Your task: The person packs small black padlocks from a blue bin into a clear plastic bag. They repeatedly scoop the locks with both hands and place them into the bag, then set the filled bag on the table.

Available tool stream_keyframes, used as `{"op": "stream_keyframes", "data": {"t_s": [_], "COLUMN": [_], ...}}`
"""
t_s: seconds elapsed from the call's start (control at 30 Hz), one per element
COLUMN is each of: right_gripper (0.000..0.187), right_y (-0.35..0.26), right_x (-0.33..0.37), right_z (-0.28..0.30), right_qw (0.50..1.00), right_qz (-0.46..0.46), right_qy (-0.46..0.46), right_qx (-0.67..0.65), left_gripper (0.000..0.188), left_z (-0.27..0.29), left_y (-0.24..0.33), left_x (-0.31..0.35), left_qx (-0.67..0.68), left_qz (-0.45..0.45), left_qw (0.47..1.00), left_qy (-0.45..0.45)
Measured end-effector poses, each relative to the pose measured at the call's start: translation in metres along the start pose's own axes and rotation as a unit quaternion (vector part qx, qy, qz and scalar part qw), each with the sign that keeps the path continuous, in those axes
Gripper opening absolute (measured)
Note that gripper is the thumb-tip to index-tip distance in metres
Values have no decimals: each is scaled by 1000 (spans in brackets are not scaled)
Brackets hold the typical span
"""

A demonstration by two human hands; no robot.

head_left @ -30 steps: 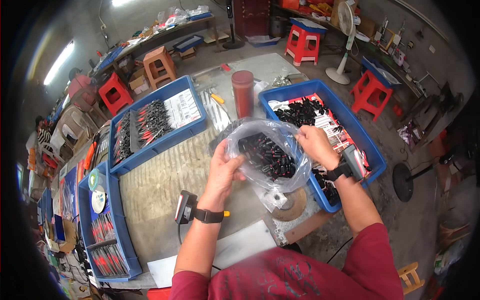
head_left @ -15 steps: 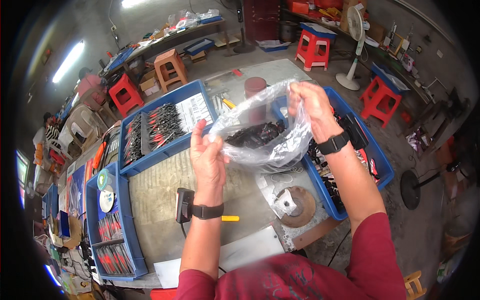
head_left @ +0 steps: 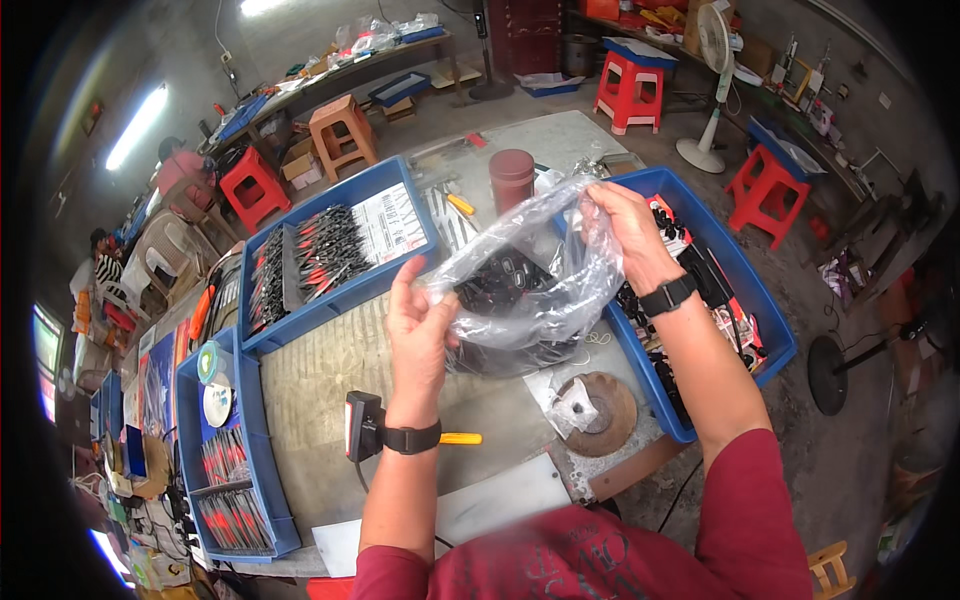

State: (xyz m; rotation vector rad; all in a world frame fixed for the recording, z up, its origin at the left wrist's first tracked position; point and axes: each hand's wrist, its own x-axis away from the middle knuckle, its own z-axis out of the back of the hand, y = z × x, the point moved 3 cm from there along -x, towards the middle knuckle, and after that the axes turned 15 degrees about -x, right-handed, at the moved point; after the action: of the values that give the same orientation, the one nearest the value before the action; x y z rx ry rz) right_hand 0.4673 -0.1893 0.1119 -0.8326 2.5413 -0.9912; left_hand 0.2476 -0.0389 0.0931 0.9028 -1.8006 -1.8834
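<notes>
A clear plastic bag (head_left: 535, 330) hangs above the middle of the table, its mouth spread wide. My left hand (head_left: 418, 325) pinches the left side of the rim between thumb and fingers, with the index finger raised. On the far right side, my right hand (head_left: 625, 228) grips the gathered plastic. Small black parts (head_left: 505, 278) lie inside the bag; their exact kind I cannot make out.
A blue bin (head_left: 340, 320) with dark and red-tipped pieces stands at the left. Nearer sits another blue tray (head_left: 260, 420). At the right is a blue bin (head_left: 680, 425) of black parts. Beyond the bag stands a dark red canister (head_left: 511, 172); a round disc (head_left: 612, 420) lies nearer.
Both hands have come down a little with the bag. Its lower part hangs nearer to me, and the black parts show more plainly inside.
</notes>
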Motion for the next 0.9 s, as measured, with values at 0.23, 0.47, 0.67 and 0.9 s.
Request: {"op": "stream_keyframes", "data": {"t_s": [0.23, 0.47, 0.67, 0.9], "right_gripper": [21, 22, 25, 24], "right_y": [-25, -50, 2, 18], "right_x": [27, 78, 104, 111], "right_z": [25, -7, -11, 14], "right_qw": [993, 709, 557, 523], "right_qz": [34, 447, 227, 130], "right_qy": [-9, -71, -308, -262], "right_qx": [115, 541, 737, 801], "left_gripper": [60, 60, 60, 59], "left_z": [-16, -22, -21, -9], "left_y": [-6, -6, -8, -11], "left_x": [9, 13, 14, 17], "left_qx": [-74, -111, -87, -167], "left_qz": [13, 9, 2, 16], "left_qw": [995, 990, 992, 983], "left_qy": [-68, -85, -91, -77]}}
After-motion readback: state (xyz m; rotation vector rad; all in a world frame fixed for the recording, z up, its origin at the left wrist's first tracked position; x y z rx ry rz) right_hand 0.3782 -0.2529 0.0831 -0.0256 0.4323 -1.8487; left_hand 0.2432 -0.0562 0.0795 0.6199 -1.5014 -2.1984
